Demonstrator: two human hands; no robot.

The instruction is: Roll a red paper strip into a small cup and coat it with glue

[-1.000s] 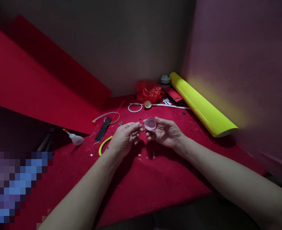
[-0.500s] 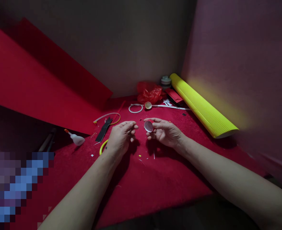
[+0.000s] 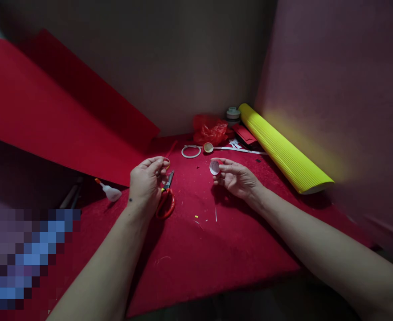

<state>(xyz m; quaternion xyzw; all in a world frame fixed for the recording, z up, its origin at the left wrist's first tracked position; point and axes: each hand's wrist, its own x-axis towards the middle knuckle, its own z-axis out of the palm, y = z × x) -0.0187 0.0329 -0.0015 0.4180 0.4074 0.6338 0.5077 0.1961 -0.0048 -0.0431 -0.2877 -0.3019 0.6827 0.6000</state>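
My right hand (image 3: 235, 176) holds a small round roll (image 3: 214, 167), red outside and white inside, by its rim between thumb and fingers, its open end facing me. My left hand (image 3: 146, 180) is raised over the left part of the table, thumb and fingertips pinched together. Whether anything is in that pinch I cannot make out. Right at its fingertips shows the curved end of a yellowish strip (image 3: 168, 163). Scissors with red handles (image 3: 166, 207) lie beside the hand, partly covered by it.
A white ring coil (image 3: 190, 152), a small round piece (image 3: 208, 147) and a red plastic bag (image 3: 210, 129) lie at the back. Yellow corrugated roll (image 3: 283, 147) lies right. At left are a large red sheet (image 3: 66, 102) and a white squeeze bottle (image 3: 111, 192). Scraps litter the red cloth (image 3: 183, 267).
My left hand has moved left, away from the right hand, uncovering the scissors and covering the black strip and yellow ring. My right hand still holds the roll, turned slightly.
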